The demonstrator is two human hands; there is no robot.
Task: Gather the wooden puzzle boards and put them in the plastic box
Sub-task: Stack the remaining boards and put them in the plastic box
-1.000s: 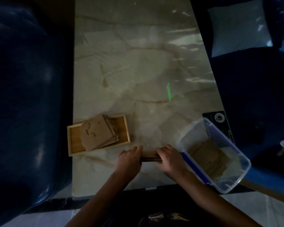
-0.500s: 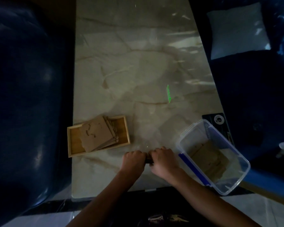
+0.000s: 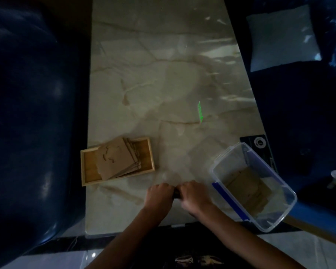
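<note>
Pretty dim shot overall, everything murky and a bit noisy. Pale glare streaks sit on the desk [image 3: 163, 78] toward 1 o'clock, plus a small green light mark near centre. Edges fall into near-black, the hands [image 3: 177, 195] slightly soft.

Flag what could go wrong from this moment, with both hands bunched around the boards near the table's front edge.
1. The left hand and right hand hide nearly all of the held boards; a loose one could slip out on lifting.
2. The plastic box overhangs the table edge, so a hard drop might tip it.
3. The fanned stack in the wooden tray may slide apart.
</note>
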